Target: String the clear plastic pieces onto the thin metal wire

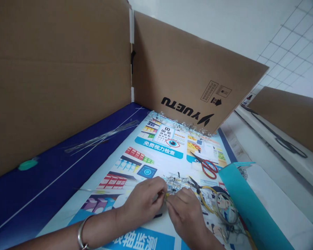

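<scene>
Head view: small yellowish piece (pixel 167 196) mostly covered by fingertips, type unreadable; both forearms cut off at bottom. Piece sits between the hands, over the mat's near half: left hand (pixel 145 195) pinches it thumb-to-index from one side, right hand (pixel 185 209) has fingertips pressed together on it from the other. Wire tangle (pixel 177 181) just beyond the fingers, strands too fine to separate. Yellow-handled pliers (pixel 207 201) right beside right hand, wire coil (pixel 226 208) overlapping their handles. Red-handled scissors (pixel 208 169) farther up, near printed mat's (pixel 169 165) right edge. Teal folder (pixel 253 205) along that edge, blocking the right side. YUETU cardboard panel (pixel 190 76) walls off the far edge, wire scraps at its foot.
</scene>
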Tool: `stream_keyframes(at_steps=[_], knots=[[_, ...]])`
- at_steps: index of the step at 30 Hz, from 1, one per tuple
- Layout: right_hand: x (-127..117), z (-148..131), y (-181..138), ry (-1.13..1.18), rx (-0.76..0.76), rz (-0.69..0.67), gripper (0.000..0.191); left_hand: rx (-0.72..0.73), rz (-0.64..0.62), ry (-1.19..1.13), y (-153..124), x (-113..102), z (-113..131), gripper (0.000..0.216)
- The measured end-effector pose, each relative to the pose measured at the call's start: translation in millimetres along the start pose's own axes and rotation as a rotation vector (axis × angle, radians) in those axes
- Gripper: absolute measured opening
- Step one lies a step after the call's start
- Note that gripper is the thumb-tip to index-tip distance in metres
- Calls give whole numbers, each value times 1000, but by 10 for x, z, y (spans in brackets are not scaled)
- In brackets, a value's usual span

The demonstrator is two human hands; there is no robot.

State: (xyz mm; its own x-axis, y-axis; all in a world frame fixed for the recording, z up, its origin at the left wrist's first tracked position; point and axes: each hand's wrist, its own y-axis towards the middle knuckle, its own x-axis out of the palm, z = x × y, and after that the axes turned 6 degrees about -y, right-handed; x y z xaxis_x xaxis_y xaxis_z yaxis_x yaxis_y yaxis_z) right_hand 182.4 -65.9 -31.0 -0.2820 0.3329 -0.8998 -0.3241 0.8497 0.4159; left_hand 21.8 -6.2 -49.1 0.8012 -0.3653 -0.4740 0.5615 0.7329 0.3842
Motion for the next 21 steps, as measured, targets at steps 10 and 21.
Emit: stream_keyframes(at_steps=[10,21], knots=[[-19,119,-43,78,-142,10,14,95,43,177,-4,-22,-14,15],[59,17,-56,-52,-71,83,15,113,37,186,-28,28,-75,14]])
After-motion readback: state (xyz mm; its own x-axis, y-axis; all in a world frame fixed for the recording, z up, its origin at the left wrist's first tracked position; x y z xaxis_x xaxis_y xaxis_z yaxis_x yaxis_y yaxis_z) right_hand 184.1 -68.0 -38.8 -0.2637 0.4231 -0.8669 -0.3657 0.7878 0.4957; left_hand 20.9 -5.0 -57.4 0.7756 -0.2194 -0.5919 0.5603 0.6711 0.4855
